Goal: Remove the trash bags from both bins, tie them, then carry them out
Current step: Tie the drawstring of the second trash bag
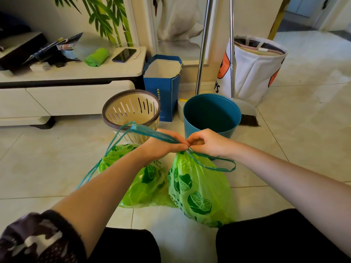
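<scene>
Two green trash bags with lime prints lie on the tiled floor in front of me. The right bag (199, 192) is gathered at its neck. My left hand (163, 147) and my right hand (209, 143) meet above that neck, each pinching its teal drawstring (214, 166). One strand runs over my left hand, another loops to the right. The left bag (144, 185) lies partly under my left forearm, its own drawstring trailing up and left. Behind them stand a cream slotted bin (131, 111) with a brown rim and a teal bin (211, 114), both without liners.
A blue paper bag (163, 86) stands between the bins against the wall. A broom and dustpan (245, 109) and a white fabric basket (252, 71) are at the right. A low white cabinet (72, 92) at the left carries a phone, a green bag roll and papers.
</scene>
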Demonstrator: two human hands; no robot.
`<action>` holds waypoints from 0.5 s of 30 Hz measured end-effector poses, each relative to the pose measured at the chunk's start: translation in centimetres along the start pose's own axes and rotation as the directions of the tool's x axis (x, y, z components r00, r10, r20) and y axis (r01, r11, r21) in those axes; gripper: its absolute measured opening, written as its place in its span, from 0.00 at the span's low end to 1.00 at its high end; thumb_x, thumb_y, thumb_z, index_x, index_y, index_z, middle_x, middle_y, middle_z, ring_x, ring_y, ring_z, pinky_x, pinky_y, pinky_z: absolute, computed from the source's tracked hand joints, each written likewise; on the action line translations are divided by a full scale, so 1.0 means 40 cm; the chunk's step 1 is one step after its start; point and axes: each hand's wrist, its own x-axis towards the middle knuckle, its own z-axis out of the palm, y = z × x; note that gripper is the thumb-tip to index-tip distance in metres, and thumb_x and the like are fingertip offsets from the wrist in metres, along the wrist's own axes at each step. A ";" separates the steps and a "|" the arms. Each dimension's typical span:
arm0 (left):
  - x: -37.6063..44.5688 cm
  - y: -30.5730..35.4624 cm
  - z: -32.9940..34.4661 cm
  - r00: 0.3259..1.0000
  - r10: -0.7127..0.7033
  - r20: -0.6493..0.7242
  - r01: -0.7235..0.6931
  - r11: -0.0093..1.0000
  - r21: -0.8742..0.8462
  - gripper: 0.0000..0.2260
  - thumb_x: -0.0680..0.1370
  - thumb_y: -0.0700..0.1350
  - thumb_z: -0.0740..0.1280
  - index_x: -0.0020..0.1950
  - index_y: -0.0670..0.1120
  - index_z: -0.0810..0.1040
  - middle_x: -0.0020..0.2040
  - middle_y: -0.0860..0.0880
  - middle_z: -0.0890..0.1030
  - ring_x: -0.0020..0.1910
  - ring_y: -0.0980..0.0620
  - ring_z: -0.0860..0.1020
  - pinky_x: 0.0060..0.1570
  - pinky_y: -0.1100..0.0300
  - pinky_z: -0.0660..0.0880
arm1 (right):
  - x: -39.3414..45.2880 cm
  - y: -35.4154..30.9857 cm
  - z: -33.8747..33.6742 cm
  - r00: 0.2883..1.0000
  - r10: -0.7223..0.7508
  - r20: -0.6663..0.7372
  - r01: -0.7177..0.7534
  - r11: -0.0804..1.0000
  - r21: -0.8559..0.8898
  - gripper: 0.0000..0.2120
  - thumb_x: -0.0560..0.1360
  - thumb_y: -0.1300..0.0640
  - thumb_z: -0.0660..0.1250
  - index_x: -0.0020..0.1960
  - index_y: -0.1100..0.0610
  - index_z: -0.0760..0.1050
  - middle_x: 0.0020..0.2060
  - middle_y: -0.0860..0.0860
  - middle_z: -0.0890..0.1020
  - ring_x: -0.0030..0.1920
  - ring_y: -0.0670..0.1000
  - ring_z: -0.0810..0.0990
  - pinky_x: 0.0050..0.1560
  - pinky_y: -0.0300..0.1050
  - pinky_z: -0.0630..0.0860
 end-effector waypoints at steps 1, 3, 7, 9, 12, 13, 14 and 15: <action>0.000 -0.001 0.000 1.000 0.004 -0.004 -0.004 1.000 0.011 0.05 0.71 0.37 0.74 0.46 0.40 0.84 0.42 0.46 0.85 0.42 0.55 0.82 0.47 0.64 0.79 | 0.001 0.002 0.002 1.000 0.005 -0.001 -0.005 1.000 0.008 0.08 0.74 0.61 0.69 0.53 0.55 0.79 0.49 0.53 0.84 0.50 0.50 0.83 0.55 0.47 0.79; 0.001 -0.002 0.000 0.999 -0.007 -0.032 0.008 1.000 0.025 0.03 0.71 0.37 0.74 0.44 0.41 0.84 0.41 0.47 0.85 0.43 0.53 0.83 0.48 0.62 0.80 | 0.004 0.005 0.003 1.000 0.004 -0.010 -0.004 1.000 0.018 0.06 0.74 0.60 0.69 0.49 0.52 0.79 0.46 0.50 0.84 0.47 0.47 0.82 0.52 0.43 0.78; 0.003 -0.001 -0.004 0.999 0.003 -0.050 0.000 0.997 0.072 0.01 0.71 0.37 0.74 0.41 0.41 0.84 0.36 0.47 0.84 0.37 0.54 0.82 0.43 0.60 0.81 | 0.005 0.005 -0.008 1.000 0.001 -0.001 -0.001 1.000 -0.017 0.05 0.74 0.59 0.70 0.44 0.48 0.79 0.41 0.48 0.82 0.42 0.45 0.80 0.47 0.39 0.76; 0.001 0.001 -0.008 0.999 0.013 -0.047 -0.008 0.996 0.093 0.03 0.71 0.37 0.74 0.42 0.38 0.84 0.36 0.44 0.83 0.34 0.55 0.80 0.38 0.64 0.79 | 0.006 0.005 -0.009 1.000 0.007 0.011 -0.006 1.000 -0.027 0.04 0.74 0.58 0.69 0.44 0.49 0.78 0.41 0.49 0.82 0.41 0.46 0.79 0.46 0.37 0.75; -0.002 0.005 -0.006 1.000 0.024 -0.018 -0.022 0.995 0.097 0.04 0.71 0.37 0.74 0.43 0.36 0.83 0.36 0.46 0.83 0.35 0.57 0.80 0.39 0.66 0.78 | 0.009 0.004 0.004 0.999 0.020 0.028 -0.019 0.999 -0.027 0.05 0.75 0.59 0.68 0.46 0.49 0.77 0.44 0.51 0.83 0.45 0.49 0.81 0.49 0.40 0.77; -0.002 0.008 -0.002 1.000 0.030 -0.002 -0.030 0.994 0.106 0.05 0.71 0.36 0.74 0.44 0.36 0.83 0.37 0.46 0.83 0.36 0.58 0.81 0.40 0.67 0.78 | 0.011 0.008 0.009 0.999 0.018 0.033 -0.017 0.999 -0.032 0.06 0.75 0.59 0.67 0.48 0.48 0.76 0.46 0.53 0.83 0.46 0.50 0.82 0.50 0.43 0.78; -0.003 0.011 0.003 0.999 0.038 0.008 -0.038 0.993 0.115 0.05 0.71 0.36 0.73 0.45 0.35 0.83 0.38 0.46 0.83 0.37 0.58 0.81 0.40 0.69 0.77 | 0.011 0.010 0.011 0.999 0.012 0.038 -0.011 0.999 -0.046 0.08 0.75 0.59 0.66 0.50 0.47 0.76 0.48 0.54 0.83 0.46 0.50 0.82 0.50 0.44 0.78; -0.003 0.013 0.007 0.999 0.045 0.012 -0.046 0.992 0.116 0.06 0.71 0.36 0.73 0.45 0.34 0.83 0.38 0.46 0.83 0.38 0.59 0.80 0.40 0.69 0.77 | 0.011 0.011 0.010 0.999 0.002 0.041 0.001 0.998 -0.063 0.09 0.75 0.60 0.65 0.51 0.47 0.76 0.49 0.54 0.83 0.45 0.49 0.81 0.49 0.43 0.78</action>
